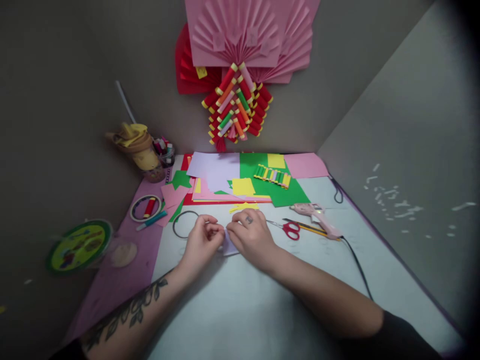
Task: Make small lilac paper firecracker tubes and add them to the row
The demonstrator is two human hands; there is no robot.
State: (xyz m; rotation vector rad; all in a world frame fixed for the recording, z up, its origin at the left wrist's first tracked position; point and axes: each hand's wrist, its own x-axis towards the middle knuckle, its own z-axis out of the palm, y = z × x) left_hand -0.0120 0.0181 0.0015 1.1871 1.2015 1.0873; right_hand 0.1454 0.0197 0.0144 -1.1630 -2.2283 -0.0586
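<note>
"What's behind the table [228,320]?"
"A grey wall [348,65], sinking into shadow at the left."
"And on the right?"
"A paler grey surface [416,125] with white flecks [464,205]; wall or floor, I can't tell."
"The tabletop?"
"Whitish, with a purple strip [127,285] down its left side, under dim light."

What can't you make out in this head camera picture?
1. Lilac paper: full outline hidden in the head view by the left hand and right hand.
2. Black cord: its far end is lost in the head view behind the right arm.
3. Pink fans: cut off by the head view's top edge.
4. Small tags on them: markings too blurred to read, head view.
</note>
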